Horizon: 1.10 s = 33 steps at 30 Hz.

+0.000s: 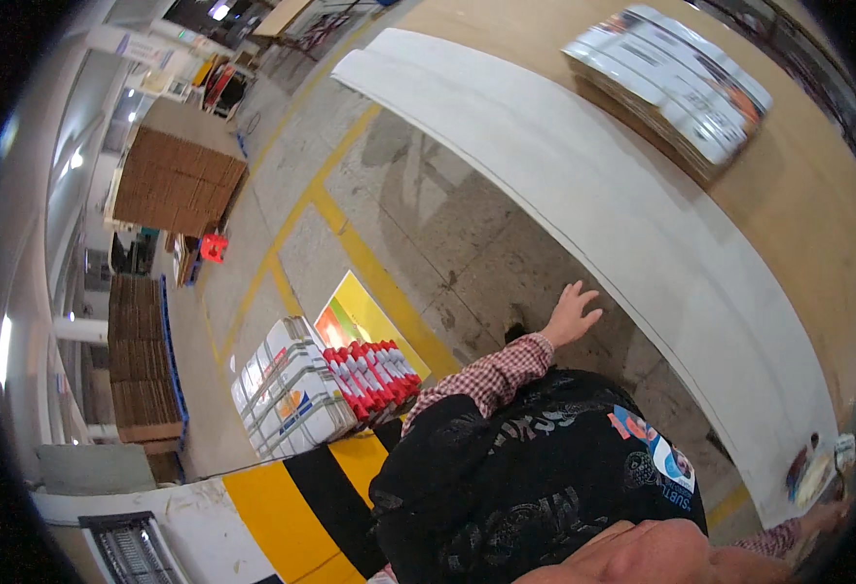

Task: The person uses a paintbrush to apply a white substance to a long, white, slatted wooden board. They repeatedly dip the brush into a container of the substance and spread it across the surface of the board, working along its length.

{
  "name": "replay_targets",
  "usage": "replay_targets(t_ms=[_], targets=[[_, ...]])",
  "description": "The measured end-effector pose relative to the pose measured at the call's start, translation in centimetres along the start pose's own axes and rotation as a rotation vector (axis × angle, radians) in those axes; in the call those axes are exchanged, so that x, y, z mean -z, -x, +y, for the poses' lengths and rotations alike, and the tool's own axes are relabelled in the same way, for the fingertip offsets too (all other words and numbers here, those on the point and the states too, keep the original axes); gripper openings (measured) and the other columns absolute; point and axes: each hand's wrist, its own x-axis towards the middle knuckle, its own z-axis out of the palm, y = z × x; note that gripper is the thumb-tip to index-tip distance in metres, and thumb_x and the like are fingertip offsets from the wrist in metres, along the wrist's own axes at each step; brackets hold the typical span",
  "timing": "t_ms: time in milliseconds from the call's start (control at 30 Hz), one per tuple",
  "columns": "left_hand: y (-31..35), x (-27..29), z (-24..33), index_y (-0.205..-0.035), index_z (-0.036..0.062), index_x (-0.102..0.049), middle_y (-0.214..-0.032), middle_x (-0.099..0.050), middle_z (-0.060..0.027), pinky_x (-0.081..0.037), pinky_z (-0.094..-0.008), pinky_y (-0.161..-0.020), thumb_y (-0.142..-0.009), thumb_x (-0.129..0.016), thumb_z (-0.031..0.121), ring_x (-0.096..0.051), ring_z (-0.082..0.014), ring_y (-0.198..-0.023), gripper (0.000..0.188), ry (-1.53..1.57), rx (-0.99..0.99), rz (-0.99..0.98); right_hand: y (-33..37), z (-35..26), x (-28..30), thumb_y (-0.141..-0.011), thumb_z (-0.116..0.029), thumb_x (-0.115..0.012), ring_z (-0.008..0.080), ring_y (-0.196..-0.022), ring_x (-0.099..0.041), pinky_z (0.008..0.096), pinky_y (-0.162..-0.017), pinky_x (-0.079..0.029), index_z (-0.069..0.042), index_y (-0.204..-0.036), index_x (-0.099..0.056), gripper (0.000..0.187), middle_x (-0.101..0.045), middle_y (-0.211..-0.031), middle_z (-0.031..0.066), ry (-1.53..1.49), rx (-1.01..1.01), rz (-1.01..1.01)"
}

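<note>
My left hand (572,316) hangs in the air beside the near edge of the long table, its fingers spread and nothing in them. A red-and-white checked sleeve covers that arm. At the far right rim, my right hand (825,516) is by the table's end, close to a small cluster of items (812,474) that looks like a tape roll and other small things. Its fingers are too dark and distorted to show whether they hold anything. On the table lies a strapped stack of flat printed cardboard (666,88), white on top, apart from both hands.
The table has a white near strip (583,165) and a brown top (788,234). To the left stand a strapped white bundle (291,394), red-and-white rolled pieces (369,378) and a yellow printed sheet (364,316). Beyond are brown cardboard stacks (177,175), a red stool (214,247) and yellow floor lines (335,219).
</note>
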Motion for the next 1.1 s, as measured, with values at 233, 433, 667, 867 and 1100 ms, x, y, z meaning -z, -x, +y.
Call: replay_targets(t_ms=[233,433,667,867,1100], targets=[[1.9,19.7,-19.5,-0.136,0.0068,-0.050,-0.145,-0.039,-0.0275,-0.030,-0.0513,-0.111,-0.093,-0.058,0.041,-0.032,-0.0450,-0.136,0.056,-0.031,0.119,-0.005,10.4,-31.3,-6.7,-0.095,-0.024,-0.053,0.0361,-0.091,-0.066,0.0416,-0.076,-0.057,0.005,-0.124,-0.054,0.042,-0.063,-0.115,0.0248,-1.853,-0.590,-0.262],[4.7,31.0,-29.1,-0.135,0.0069,-0.052,-0.142,-0.042,-0.0260,-0.036,-0.0516,-0.107,-0.091,-0.060,0.044,-0.037,-0.0454,-0.133,0.058,-0.103,0.084,0.250,24.1,-70.1,-8.1,-0.099,-0.029,-0.048,0.0270,-0.079,-0.065,0.0341,-0.070,-0.058,0.007,-0.116,-0.058,0.041,-0.065,-0.111,0.0209,-2.152,-0.376,-0.953],[4.7,39.8,-38.8,-0.136,0.0080,-0.050,-0.148,-0.033,-0.0272,-0.032,-0.0519,-0.110,-0.090,-0.061,0.047,-0.028,-0.0467,-0.138,0.061,-0.098,0.328,0.287,42.5,-106.3,1.1,-0.099,-0.041,-0.051,0.0163,-0.066,-0.060,0.0249,-0.057,-0.051,0.002,-0.105,-0.064,0.045,-0.067,-0.096,0.0122,-2.025,-0.376,-1.161],[-7.4,64.4,-46.0,-0.137,0.0065,-0.048,-0.147,-0.035,-0.0271,-0.030,-0.0481,-0.112,-0.093,-0.060,0.043,-0.029,-0.0446,-0.138,0.058,-0.173,0.189,0.501,50.2,-124.3,0.2,-0.097,-0.042,-0.056,0.0141,-0.068,-0.061,0.0217,-0.055,-0.049,-0.003,-0.091,-0.065,0.041,-0.069,-0.093,0.0120,-2.026,-0.306,-1.144],[-22.4,87.0,-46.9,-0.139,0.0064,-0.046,-0.148,-0.036,-0.0229,-0.030,-0.0479,-0.113,-0.093,-0.060,0.041,-0.028,-0.0409,-0.141,0.059,-0.224,-0.021,0.454,50.4,-140.8,0.5,-0.093,-0.034,-0.066,0.0153,-0.070,-0.063,0.0233,-0.059,-0.054,0.002,-0.092,-0.065,0.035,-0.067,-0.088,0.0132,-2.173,-0.449,-1.097]])
